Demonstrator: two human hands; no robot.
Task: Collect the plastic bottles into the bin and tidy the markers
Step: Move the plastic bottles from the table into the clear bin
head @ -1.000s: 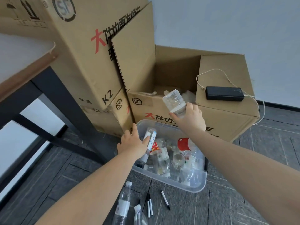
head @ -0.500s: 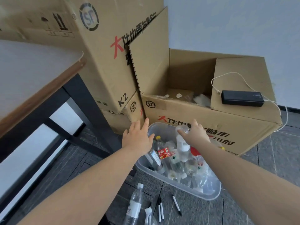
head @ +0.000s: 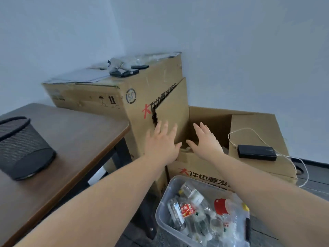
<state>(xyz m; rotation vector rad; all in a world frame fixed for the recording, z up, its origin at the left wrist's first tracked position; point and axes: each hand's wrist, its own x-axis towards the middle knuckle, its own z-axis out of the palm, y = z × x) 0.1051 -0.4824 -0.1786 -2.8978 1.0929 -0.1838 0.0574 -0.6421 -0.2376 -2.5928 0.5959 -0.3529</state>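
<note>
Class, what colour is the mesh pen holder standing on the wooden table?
Black: the mesh pen holder shows best at the left of the head view.

The single head-worn view looks forward and down from close above the clear bin (head: 161, 209), facing stacked cardboard boxes (head: 135, 97) in a wall corner.

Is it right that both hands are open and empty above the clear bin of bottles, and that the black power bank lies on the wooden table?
Not quite. The head view shows the left hand and right hand open and empty above the clear bin, but the black power bank lies on the cardboard box flap, not on the wooden table.
</note>
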